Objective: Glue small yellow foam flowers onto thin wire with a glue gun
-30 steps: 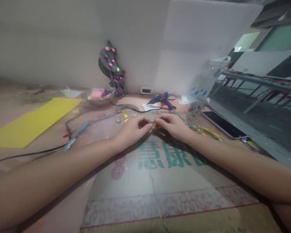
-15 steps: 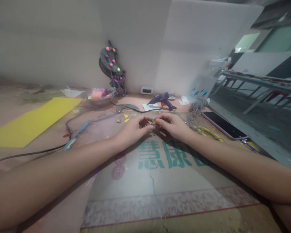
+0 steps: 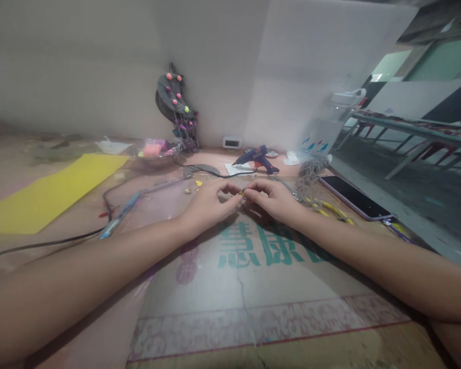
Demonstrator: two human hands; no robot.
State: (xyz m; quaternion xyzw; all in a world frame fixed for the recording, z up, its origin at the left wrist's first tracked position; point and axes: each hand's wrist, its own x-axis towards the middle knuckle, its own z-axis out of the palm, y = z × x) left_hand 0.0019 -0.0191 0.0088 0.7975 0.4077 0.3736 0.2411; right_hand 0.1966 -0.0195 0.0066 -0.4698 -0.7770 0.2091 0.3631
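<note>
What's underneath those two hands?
Flat cardboard with green printed characters lies under the left hand and right hand. Both pinch a small yellow piece. The right forearm covers the print's last character.

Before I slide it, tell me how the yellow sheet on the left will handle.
The yellow sheet looks thin and lies flat on the table, so probably light and floppy, sagging if lifted by one corner. With no raised edge, it should slide when pushed but may be fiddly to pick up.
</note>
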